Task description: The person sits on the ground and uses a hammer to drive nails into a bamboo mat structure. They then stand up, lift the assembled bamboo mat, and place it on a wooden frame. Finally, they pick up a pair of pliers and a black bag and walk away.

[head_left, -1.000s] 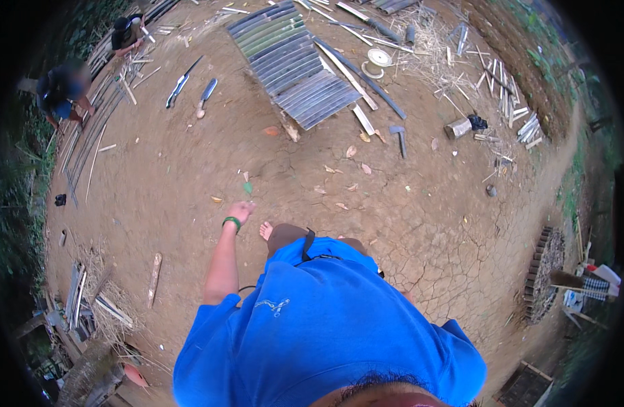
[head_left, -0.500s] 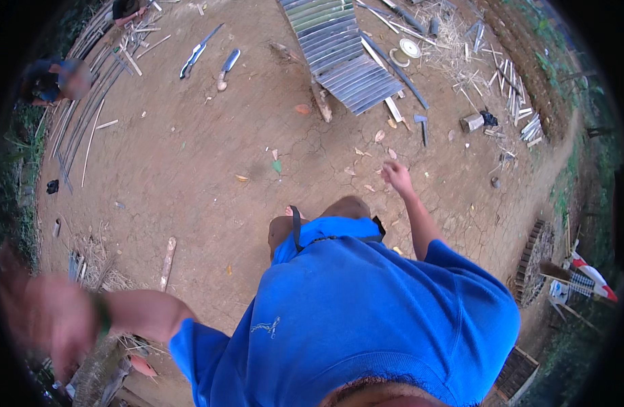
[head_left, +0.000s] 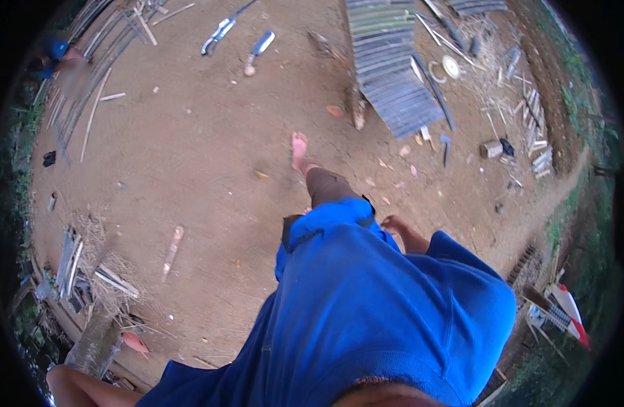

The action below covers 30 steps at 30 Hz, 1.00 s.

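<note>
My right hand (head_left: 393,226) hangs beside my right hip, against the blue shirt and shorts. Its fingers are partly hidden by the cloth and too blurred to read, and nothing held shows there. Of my left arm only a bent part (head_left: 81,388) appears at the lower left rim; the left hand is out of the picture. On the bare earth ahead lie two machetes: a long one (head_left: 219,34) and a shorter one (head_left: 261,46) with a knobbed wooden handle. My bare foot (head_left: 299,146) is stretched forward on the ground.
Ahead right, a slatted bamboo panel (head_left: 400,102) rests near a log (head_left: 358,112). Beyond are a spool (head_left: 451,66), a hatchet (head_left: 446,149) and split sticks (head_left: 534,115). Long poles (head_left: 98,64) and a blurred person (head_left: 57,54) are far left; a short log (head_left: 172,252) lies nearer.
My left hand has gone out of view at the lower left. My right hand has drawn back to my hip. One foot has come forward, and the view has shifted.
</note>
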Available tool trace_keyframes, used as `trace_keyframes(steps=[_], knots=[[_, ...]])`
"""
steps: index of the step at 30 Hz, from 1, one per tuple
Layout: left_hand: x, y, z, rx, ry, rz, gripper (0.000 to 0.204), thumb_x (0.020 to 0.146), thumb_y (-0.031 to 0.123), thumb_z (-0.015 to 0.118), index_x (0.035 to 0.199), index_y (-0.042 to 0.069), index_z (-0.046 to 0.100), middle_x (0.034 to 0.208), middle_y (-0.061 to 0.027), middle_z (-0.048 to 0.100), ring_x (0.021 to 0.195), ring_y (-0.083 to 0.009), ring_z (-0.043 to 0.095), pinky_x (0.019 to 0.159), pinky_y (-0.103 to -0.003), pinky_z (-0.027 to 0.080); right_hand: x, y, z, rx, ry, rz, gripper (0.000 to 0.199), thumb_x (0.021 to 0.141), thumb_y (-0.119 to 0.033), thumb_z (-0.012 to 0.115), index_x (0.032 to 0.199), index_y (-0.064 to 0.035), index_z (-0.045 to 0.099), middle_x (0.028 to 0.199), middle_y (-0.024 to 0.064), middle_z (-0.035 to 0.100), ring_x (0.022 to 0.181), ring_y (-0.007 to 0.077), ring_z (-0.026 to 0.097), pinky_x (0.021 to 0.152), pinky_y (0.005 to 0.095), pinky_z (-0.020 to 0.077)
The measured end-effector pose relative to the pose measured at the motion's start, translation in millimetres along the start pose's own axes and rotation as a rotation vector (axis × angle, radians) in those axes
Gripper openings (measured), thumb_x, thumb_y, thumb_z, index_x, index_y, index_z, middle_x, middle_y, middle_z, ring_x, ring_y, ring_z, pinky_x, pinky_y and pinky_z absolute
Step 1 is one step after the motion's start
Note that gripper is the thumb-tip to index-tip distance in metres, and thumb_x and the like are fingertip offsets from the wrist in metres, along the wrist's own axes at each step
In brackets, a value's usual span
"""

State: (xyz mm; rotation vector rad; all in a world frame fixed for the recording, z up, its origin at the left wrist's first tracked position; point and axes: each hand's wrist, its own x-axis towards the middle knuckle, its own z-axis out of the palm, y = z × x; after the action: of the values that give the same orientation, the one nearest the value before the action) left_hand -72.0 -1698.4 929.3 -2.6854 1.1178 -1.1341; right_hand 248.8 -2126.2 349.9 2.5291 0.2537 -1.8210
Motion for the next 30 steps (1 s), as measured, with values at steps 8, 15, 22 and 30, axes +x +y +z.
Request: trace_keyframes(steps=[8,15,22,30], knots=[[-69.3,-161.2,3.9,-0.055,-0.028,-0.124,0.059,0.094,0.035,0.05,0.142,0.002,0.04,0.144,-0.0174,0.045,0.119,-0.0289,0.051,0.101,-0.044,0.04,51.3,-266.5,-118.4,0.316,0.247,-0.467,0.029,0.092,-0.023,0.063,0.113,-0.0031,0.065,0.079,0.0079,0.068,0.064,0.0158,0.063,0.06,0.0311,0.0524],[-128.3,-276.1,0.0,-0.069,-0.006,-0.16,0.062,0.093,0.038,0.052,0.143,0.003,0.039,0.146,-0.0167,0.043,0.123,-0.0289,0.048,0.104,-0.045,0.037,12.7,-460.7,-212.1,0.447,0.464,-0.743,0.031,0.092,-0.025,0.063,0.11,-0.0008,0.066,0.08,0.0082,0.069,0.067,0.014,0.065,0.062,0.0314,0.0524],[-212.0,-379.8,-23.3,-0.08,0.005,-0.109,0.065,0.093,0.04,0.053,0.144,0.004,0.037,0.147,-0.0161,0.041,0.126,-0.0289,0.044,0.106,-0.046,0.034,57.1,-428.1,-165.9,-0.064,0.52,-0.304,0.036,0.087,-0.039,0.056,0.084,-0.0051,0.068,0.073,0.0113,0.068,0.074,0.0283,0.068,0.071,0.042,0.0524],[-287.3,-492.8,-62.8,-0.166,0.042,0.019,0.068,0.092,0.043,0.055,0.146,0.006,0.036,0.149,-0.0154,0.039,0.13,-0.0288,0.041,0.109,-0.047,0.031,22.1,-451.0,-98.6,0.668,0.304,0.007,0.023,0.09,-0.019,0.063,0.102,0.0003,0.066,0.075,0.0058,0.065,0.061,0.018,0.062,0.051,0.0334,0.0505]])
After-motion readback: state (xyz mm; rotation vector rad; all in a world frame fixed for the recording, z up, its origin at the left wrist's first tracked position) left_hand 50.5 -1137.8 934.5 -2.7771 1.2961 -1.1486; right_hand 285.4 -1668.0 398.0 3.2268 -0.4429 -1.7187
